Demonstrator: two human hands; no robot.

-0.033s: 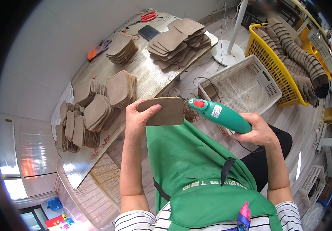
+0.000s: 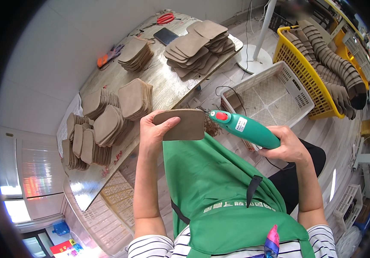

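My left hand (image 2: 152, 131) grips a brown, round-cornered fabric piece (image 2: 184, 127) at its left end, thumb across the face. In my right hand (image 2: 289, 145) is a green handheld electric cutter (image 2: 251, 132) with a red button, fingers wrapped round its rear end. The cutter's narrow head points left at the upper right corner of the piece. Whether its tip touches the edge I cannot tell. Stacks of similar brown pieces (image 2: 136, 99) stand on the table (image 2: 159, 86) beyond my left hand, with a looser pile (image 2: 189, 45) farther back.
Red-handled scissors (image 2: 165, 19) and a dark phone (image 2: 166, 36) lie at the table's far end. A white plastic crate (image 2: 294, 79) sits on the floor. Beside it stands a yellow basket (image 2: 281, 43) full of brown pieces. A thin cord (image 2: 232, 89) hangs near the crate.
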